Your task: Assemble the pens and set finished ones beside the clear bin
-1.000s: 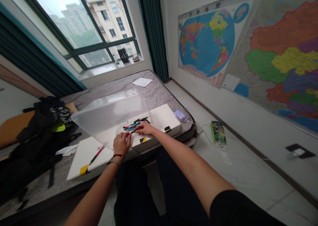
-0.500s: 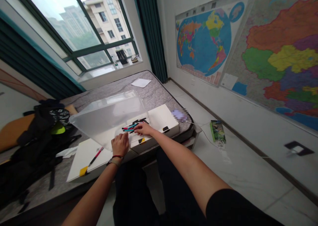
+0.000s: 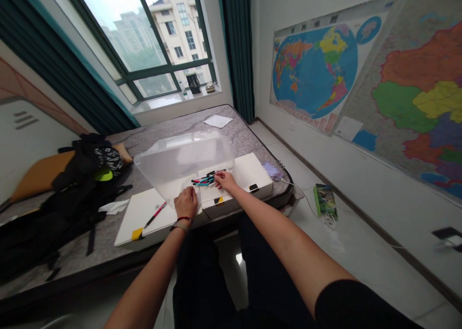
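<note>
A clear plastic bin (image 3: 173,167) lies tipped on its side across white boxes. Inside its open front is a loose pile of pens (image 3: 205,179), black, teal and red. My right hand (image 3: 225,180) is at the right end of the pile, thumb and fingers pinched on a pen whose shape is mostly hidden. My left hand (image 3: 186,203) sits with curled fingers by the bin's near edge, left of the pens; what it grips, if anything, is hidden. A red and black pen (image 3: 155,215) lies apart on the left white box (image 3: 135,218).
The right white box (image 3: 249,170) bears black and yellow tabs. Beneath everything is a grey mattress (image 3: 173,130) with a paper sheet (image 3: 218,121) farther back. Black bags (image 3: 77,189) lie on the left. A green box (image 3: 325,201) with a cable rests on the floor at right.
The camera view has shifted, moving the scene right in the picture. My right hand has gone from the front of the pen pile to its right end. My left hand stays by the bin's edge.
</note>
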The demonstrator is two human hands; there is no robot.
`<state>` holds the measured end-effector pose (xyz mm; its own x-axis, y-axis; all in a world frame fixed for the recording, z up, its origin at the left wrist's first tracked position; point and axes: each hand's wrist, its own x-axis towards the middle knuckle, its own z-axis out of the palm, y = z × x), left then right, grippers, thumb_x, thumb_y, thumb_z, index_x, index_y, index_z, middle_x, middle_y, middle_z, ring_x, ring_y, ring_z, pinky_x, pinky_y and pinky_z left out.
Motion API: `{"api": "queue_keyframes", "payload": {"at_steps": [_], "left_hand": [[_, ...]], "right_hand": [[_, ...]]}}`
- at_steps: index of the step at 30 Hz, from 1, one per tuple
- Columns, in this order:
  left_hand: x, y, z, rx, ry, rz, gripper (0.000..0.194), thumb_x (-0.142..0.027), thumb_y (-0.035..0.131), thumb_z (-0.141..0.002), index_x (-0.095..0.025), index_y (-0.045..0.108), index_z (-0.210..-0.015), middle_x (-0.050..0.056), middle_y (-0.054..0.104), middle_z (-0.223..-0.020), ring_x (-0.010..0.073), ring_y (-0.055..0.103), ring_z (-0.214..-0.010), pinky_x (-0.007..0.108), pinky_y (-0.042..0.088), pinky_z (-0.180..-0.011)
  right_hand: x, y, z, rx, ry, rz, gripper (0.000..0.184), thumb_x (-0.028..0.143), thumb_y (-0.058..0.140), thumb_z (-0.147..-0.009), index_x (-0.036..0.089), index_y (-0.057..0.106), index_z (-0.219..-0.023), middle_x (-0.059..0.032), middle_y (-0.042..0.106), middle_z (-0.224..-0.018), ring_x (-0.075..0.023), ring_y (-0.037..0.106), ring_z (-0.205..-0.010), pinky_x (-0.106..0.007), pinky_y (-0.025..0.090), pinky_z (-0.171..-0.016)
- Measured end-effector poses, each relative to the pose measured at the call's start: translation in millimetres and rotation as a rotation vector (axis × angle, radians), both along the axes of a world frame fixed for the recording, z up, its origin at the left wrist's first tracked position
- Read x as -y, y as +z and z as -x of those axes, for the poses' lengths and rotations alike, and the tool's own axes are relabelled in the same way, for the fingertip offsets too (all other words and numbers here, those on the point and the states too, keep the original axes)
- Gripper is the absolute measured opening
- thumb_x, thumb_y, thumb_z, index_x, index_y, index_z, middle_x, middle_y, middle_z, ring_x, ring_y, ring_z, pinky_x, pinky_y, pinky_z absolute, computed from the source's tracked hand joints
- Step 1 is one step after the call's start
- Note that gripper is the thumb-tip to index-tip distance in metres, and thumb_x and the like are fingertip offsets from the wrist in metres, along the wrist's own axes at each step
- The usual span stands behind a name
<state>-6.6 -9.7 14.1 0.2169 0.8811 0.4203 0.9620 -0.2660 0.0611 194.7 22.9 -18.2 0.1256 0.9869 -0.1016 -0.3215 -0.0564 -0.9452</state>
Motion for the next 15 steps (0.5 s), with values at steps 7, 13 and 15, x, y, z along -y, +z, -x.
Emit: {"api": "queue_keyframes", "payload": {"at_steps": [7,13,15], "left_hand": [[0,1.1,2,0.041,-0.017,0.012,0.031,-0.034,0.033,-0.099,-0.02,0.059,-0.107,0.008,0.068,-0.092,0.0232,0.062,-0.087,0.033,0.035,-0.073],[-2,-4.2,4,0.066,-0.012,0.059,0.035,-0.04,0.031,-0.098,-0.018,0.057,-0.11,0.008,0.068,-0.08,0.0235,0.063,-0.075,0.031,0.034,-0.066],[-3,-6.8,6,0.044,0.004,0.078,0.035,-0.043,0.033,-0.098,-0.019,0.057,-0.108,0.008,0.067,-0.076,0.0239,0.063,-0.073,0.03,0.033,-0.064]], "right_hand": [[4,5.0,0,0.002,-0.043,0.008,0.025,0.024,0.073,-0.075,0.019,0.049,-0.083,0.0047,0.063,-0.066,-0.0096,0.061,-0.047,-0.015,0.045,-0.039],[9,4.9,-1,0.059,0.022,-0.055,0.028,0.027,0.076,-0.07,0.019,0.05,-0.077,0.0057,0.061,-0.058,-0.0079,0.054,-0.043,-0.017,0.046,-0.041],[10,4.8,-1,0.063,0.029,-0.072,0.029,0.03,0.076,-0.07,0.019,0.05,-0.079,0.0049,0.063,-0.059,-0.0075,0.053,-0.043,-0.017,0.045,-0.04]]}}
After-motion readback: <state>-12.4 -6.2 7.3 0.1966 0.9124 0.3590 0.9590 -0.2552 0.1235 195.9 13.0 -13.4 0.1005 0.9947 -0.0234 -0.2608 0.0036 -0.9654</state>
